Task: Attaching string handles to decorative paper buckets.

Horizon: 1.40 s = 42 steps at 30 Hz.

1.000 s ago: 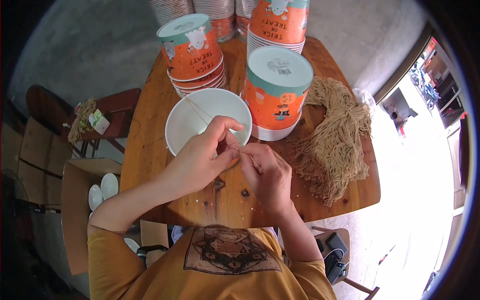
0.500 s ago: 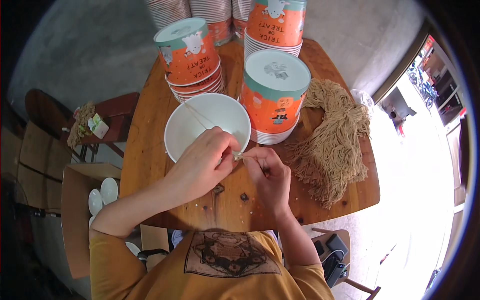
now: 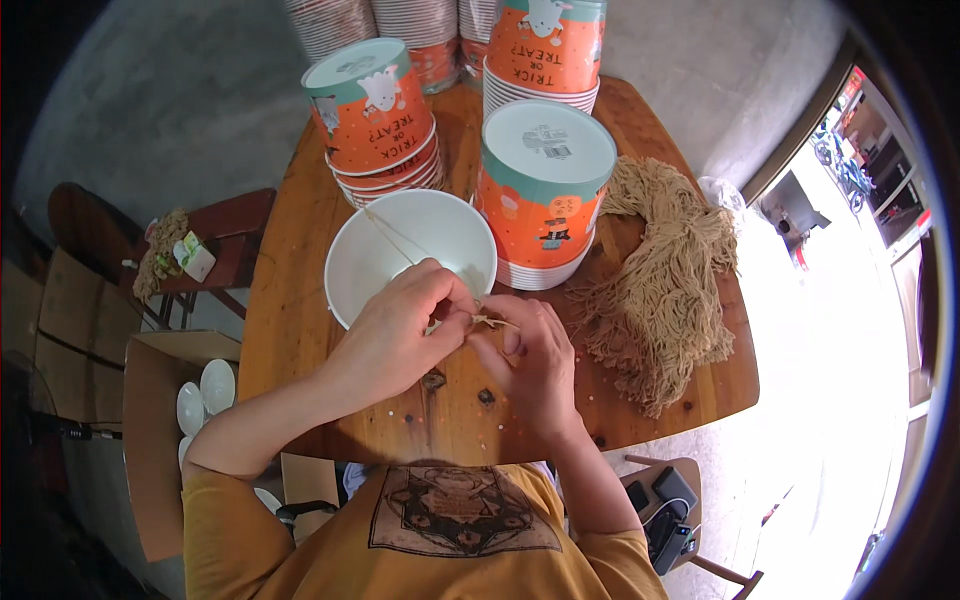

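Observation:
My left hand (image 3: 420,305) is closed in a pinch on a thin tan string (image 3: 488,320) at the near rim of an upright white-lined paper bucket (image 3: 375,250). The string runs across the bucket's mouth to its far rim, and a small loop or knot shows at my fingertips. My right hand (image 3: 537,360) is beside it, thumb and fingers apart around the string's short loose end. Whether its fingertips touch the string is hard to see. Just beyond my right hand stands an upside-down stack of orange and teal buckets (image 3: 540,215).
A thick bundle of tan strings (image 3: 665,290) lies on the right of the wooden table (image 3: 450,420). More upturned bucket stacks (image 3: 375,115) stand at the back. On the left, a cardboard box (image 3: 155,450) holds white-topped buckets. A chair (image 3: 690,480) carries dark devices at lower right.
My right thumb and fingers have spread from a pinch on the string, and the string's end now sticks out between them. My left hand keeps its pinch at the rim.

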### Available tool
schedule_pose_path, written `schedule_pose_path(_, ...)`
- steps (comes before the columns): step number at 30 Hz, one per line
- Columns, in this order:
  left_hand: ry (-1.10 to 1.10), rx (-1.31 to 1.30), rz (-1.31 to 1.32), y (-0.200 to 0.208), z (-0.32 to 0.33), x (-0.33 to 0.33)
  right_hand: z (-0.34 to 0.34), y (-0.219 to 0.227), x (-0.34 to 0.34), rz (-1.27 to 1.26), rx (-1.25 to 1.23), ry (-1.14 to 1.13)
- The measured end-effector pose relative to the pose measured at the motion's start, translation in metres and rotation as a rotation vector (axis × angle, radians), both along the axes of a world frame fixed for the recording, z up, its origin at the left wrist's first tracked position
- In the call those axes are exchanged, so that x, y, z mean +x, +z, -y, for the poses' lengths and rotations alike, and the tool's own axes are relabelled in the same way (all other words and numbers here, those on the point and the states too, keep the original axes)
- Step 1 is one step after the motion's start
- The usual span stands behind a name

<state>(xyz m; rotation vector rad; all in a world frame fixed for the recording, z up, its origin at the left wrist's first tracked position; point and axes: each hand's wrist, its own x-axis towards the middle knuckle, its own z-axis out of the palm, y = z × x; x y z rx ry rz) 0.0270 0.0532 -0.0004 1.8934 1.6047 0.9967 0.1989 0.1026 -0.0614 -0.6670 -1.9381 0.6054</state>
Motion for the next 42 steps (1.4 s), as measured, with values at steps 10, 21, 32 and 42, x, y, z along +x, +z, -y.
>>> schedule_pose_path(10,-0.016,-0.017,0.06,-0.003,-0.001,-0.003,-0.008,-0.003,-0.001,0.024,0.348,-0.101)
schedule_pose_path(21,-0.071,0.001,0.027,-0.001,0.0,0.0,-0.003,0.002,0.005,0.005,0.183,-0.092)
schedule_pose_path(32,-0.082,0.028,0.001,-0.001,-0.002,0.004,0.007,0.003,0.011,-0.079,-0.116,-0.069)
schedule_pose_path(42,-0.075,-0.021,0.047,0.002,-0.004,0.006,0.004,-0.006,0.006,-0.039,0.099,-0.097)
